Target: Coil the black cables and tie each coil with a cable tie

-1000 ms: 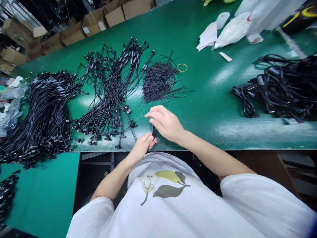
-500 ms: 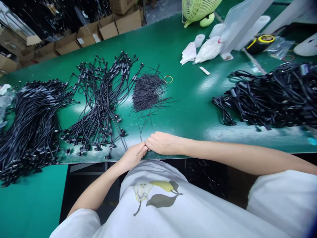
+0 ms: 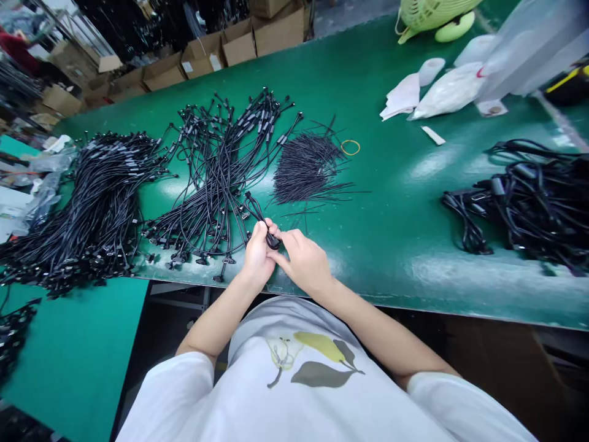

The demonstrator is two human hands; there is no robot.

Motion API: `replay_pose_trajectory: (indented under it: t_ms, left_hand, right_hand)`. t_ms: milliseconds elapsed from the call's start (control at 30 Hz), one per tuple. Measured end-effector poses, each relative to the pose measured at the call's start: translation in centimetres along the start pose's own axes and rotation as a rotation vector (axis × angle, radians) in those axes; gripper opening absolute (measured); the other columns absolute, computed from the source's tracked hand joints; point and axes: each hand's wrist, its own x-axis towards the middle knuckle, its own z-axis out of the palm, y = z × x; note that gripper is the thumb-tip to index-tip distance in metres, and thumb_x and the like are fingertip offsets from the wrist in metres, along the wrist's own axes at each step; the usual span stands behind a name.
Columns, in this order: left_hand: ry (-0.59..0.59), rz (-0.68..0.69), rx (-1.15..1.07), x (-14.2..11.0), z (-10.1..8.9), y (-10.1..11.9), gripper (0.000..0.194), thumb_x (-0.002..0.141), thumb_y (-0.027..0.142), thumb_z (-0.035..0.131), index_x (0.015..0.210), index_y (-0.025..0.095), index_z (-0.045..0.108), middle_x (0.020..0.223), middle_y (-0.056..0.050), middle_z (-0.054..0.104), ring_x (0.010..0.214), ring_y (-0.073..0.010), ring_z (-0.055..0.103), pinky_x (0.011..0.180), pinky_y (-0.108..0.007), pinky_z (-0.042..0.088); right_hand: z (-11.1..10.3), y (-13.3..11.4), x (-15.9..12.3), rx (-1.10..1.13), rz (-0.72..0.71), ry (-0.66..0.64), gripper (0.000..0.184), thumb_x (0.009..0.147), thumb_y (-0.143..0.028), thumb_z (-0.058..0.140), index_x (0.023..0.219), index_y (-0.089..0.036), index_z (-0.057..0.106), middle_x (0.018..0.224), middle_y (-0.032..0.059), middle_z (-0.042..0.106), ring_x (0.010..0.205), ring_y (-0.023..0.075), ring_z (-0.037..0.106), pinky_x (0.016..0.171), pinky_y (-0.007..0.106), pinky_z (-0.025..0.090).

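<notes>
A folded black cable (image 3: 255, 207) is held over the table near its front edge, its looped end pointing away from me. My left hand (image 3: 259, 256) is closed around it, thumb on top. From the other side my right hand (image 3: 306, 261) meets it, fingers bent and pinching at the cable by its dark connector; the fingertips are partly hidden. Just beyond my hands lies a pile of short thin black ties (image 3: 306, 169). To its left, loose black cables (image 3: 216, 178) with grey sleeves and small plugs are spread out.
A dense heap of black cables (image 3: 105, 190) lies far left. Coiled black cables (image 3: 529, 202) are piled at right. A yellow rubber band (image 3: 350, 147), a white strip (image 3: 433, 135), a white bag (image 3: 448, 92) and a green fan (image 3: 432, 12) are on the green table (image 3: 391, 202). Cardboard boxes (image 3: 202, 55) stand behind.
Both hands have lifted away from the table's front edge, and the folded cable now shows between them. The view has swung to the left, so things on the table appear farther right.
</notes>
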Motion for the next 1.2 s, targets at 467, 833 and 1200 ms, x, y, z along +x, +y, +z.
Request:
replay_pose_trajectory:
  t_ms: [467, 833, 1200]
  left_hand:
    - [0.091, -0.108, -0.024, 0.6, -1.9, 0.5, 0.019, 0.089, 0.025, 0.050, 0.077, 0.013, 0.055, 0.062, 0.003, 0.048, 0.055, -0.0067, 0.047, 0.057, -0.018, 0.039]
    - [-0.495, -0.071, 0.849, -2.0, -4.9, 0.1, 0.038, 0.087, 0.053, 0.053, 0.079, 0.016, 0.055, 0.060, 0.004, 0.042, 0.051, -0.0094, 0.041, 0.053, -0.024, 0.040]
    - [-0.649, -0.001, 1.442, -3.1, -5.3, -0.2, 0.026, 0.094, 0.032, 0.039, 0.073, 0.020, 0.050, 0.063, 0.003, 0.053, 0.060, -0.0131, 0.052, 0.063, -0.025, 0.036]
  right_hand:
    - [1.5, 0.2, 0.8, -0.020, -0.551, -0.103, 0.032, 0.095, -0.011, 0.035, 0.102, -0.014, 0.066, 0.106, 0.0120, 0.067, 0.099, 0.0204, 0.057, 0.086, 0.037, 0.046]
    - [-2.6, 3.8, 2.0, -0.189, -0.571, -0.287, 0.025, 0.096, -0.022, 0.040, 0.108, -0.013, 0.061, 0.101, 0.0123, 0.066, 0.101, 0.0230, 0.056, 0.101, 0.048, 0.033]
    - [-1.7, 4.4, -2.0, -0.251, -0.656, -0.336, 0.026, 0.094, -0.015, 0.039, 0.074, -0.016, 0.056, 0.067, 0.0039, 0.053, 0.062, 0.0168, 0.044, 0.068, 0.034, 0.030]
